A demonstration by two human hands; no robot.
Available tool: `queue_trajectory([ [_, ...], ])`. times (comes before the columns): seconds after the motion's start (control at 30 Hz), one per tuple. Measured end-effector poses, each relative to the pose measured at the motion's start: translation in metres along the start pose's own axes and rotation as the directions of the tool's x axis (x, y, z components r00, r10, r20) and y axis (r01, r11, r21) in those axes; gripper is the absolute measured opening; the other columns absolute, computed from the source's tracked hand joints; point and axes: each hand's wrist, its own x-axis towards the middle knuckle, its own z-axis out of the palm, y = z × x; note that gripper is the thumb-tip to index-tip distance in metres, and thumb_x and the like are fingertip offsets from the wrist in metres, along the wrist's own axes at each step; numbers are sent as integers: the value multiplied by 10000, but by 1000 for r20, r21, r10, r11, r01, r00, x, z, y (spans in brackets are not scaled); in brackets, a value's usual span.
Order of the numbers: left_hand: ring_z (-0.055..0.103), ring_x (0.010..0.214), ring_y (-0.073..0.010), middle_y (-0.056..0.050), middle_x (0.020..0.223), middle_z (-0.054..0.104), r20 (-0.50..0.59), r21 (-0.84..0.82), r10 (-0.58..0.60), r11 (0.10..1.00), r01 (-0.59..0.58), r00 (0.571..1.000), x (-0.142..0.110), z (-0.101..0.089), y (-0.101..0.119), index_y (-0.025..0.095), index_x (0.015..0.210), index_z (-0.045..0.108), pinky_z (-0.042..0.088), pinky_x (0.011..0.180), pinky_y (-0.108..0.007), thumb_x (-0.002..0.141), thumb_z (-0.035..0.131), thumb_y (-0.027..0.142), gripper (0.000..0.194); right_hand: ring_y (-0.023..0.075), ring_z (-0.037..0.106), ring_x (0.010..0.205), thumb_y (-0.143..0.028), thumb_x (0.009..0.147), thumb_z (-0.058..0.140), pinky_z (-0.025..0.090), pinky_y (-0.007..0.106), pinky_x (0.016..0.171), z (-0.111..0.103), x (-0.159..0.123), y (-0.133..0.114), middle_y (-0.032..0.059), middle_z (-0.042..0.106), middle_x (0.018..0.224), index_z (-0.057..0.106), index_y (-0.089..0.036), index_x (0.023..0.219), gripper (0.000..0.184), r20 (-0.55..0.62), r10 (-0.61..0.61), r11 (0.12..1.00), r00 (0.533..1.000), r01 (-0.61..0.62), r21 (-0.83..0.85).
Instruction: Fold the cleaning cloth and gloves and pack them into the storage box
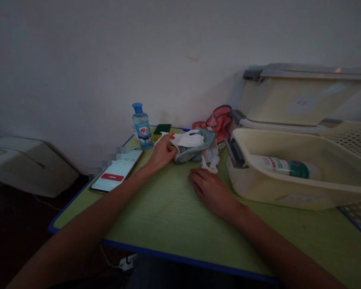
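My left hand (162,154) is closed on the edge of a white cloth (189,139) that lies on top of a grey-green knitted cloth (195,150) at the back of the green table (162,216). My right hand (209,188) rests flat on the table with fingers stretched out, holding nothing, just in front of a crumpled white rag (211,157). A red cloth (219,120) lies behind the pile against the wall.
A phone (117,170) with a lit screen lies at the left edge. A blue-capped clear bottle (142,126) and a green sponge (162,129) stand by the wall. A cream plastic bin (289,192) holding a lying bottle (284,166) fills the right side, lidded box (303,96) behind.
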Motion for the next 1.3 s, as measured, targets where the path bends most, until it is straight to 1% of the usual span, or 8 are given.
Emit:
queue_trajectory([
  [0.1,534,573,-95,-60,940,664,179,19,9,1000,-12,984,-3,6,0,116,1122,572,447,581,-228,631,554,81,492,204,541,1051,-106,884,427,421,361,927,-1,0,-1,137,597,1129,587,-99,1060,238,2,-2,1000,1000,2,-4],
  [0.3,567,637,-148,-9,714,661,228,33,50,998,-59,972,-6,3,2,148,793,673,429,605,-245,649,549,126,191,209,544,1025,-114,887,410,430,370,909,-1,0,-1,126,609,1090,592,-114,1040,238,-9,-8,1000,1000,8,-10],
  [0.43,546,619,-148,-8,677,619,132,18,30,999,-33,991,-2,-1,1,156,707,601,420,583,-249,695,533,155,69,205,546,1012,-115,889,402,432,365,897,-2,0,-1,128,609,1078,591,-113,1025,233,-5,-4,1000,1000,4,-9],
  [0.6,604,706,-137,-36,824,634,-5,-120,27,992,-27,1000,5,-2,2,153,883,535,463,614,-241,788,444,181,135,200,544,1020,-109,884,415,426,358,902,-2,-1,-1,122,604,1087,590,-119,1041,235,-1,-5,1000,1000,5,-10],
  [0.9,582,678,-110,21,708,634,-214,-331,35,938,-106,976,26,-20,25,156,705,595,467,638,-216,652,562,112,76,203,552,1009,-104,878,427,436,347,892,-4,-1,-2,122,600,1100,592,-113,1046,235,18,0,999,1000,1,-32],
  [1.13,597,715,-94,53,713,600,-471,-383,156,851,-361,868,66,-51,69,159,737,608,481,695,-224,694,585,103,75,207,554,1012,-107,879,426,443,357,890,-3,-1,-1,116,604,1090,594,-127,1041,234,5,-9,999,1000,9,-32],
  [1.27,576,715,-81,44,728,583,-640,-277,281,783,-556,715,68,-61,86,158,744,569,481,706,-210,702,612,90,91,203,560,998,-99,880,414,448,356,881,-3,-2,-1,113,611,1074,591,-127,1039,240,-1,-27,999,1000,27,-43],
  [1.3,578,728,-85,32,751,594,-635,-257,308,781,-569,709,67,-60,87,155,752,570,484,719,-214,701,621,92,96,203,561,996,-98,882,407,449,354,882,-3,-2,-1,110,612,1073,590,-127,1038,243,0,-32,998,999,32,-48],
])
